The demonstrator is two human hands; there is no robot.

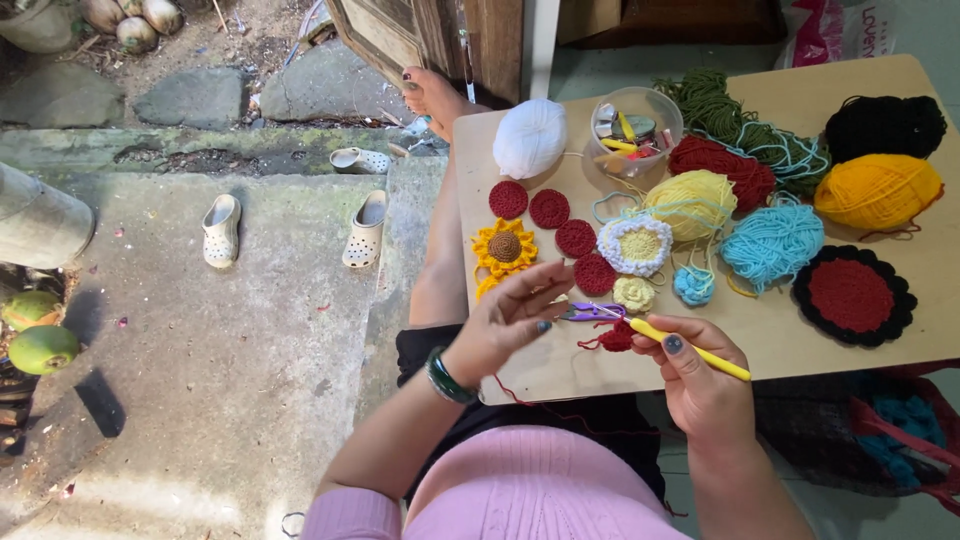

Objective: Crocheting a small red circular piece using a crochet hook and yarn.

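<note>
A: How does the grip stand on each side?

B: The right hand (700, 385) pinches a yellow crochet hook (690, 349) between thumb and fingers, its tip at a small red crochet piece (615, 338). The left hand (505, 325) has its fingers half spread; a strand of red yarn (525, 400) trails down from the work below it, but whether the fingers press that strand I cannot tell.

A: And where is that red piece?

B: Just above the near edge of the wooden table (760, 340), between the two hands. A pair of purple scissors (590, 312) lies on the table right behind it.

A: What else is up there?

B: Four flat red rounds (549, 208) beside a yellow sunflower motif (504, 248), a white and yellow flower (636, 244), and a large red round edged in black (853, 295). Farther back sit a white yarn ball (529, 138), a clear tub of small bits (635, 130), and yellow yarn (690, 203), light blue yarn (772, 245), orange yarn (877, 192) and black yarn (884, 125).

A: And off the table?

B: White clogs (221, 230) lie on the concrete floor (200, 400) to the left.
</note>
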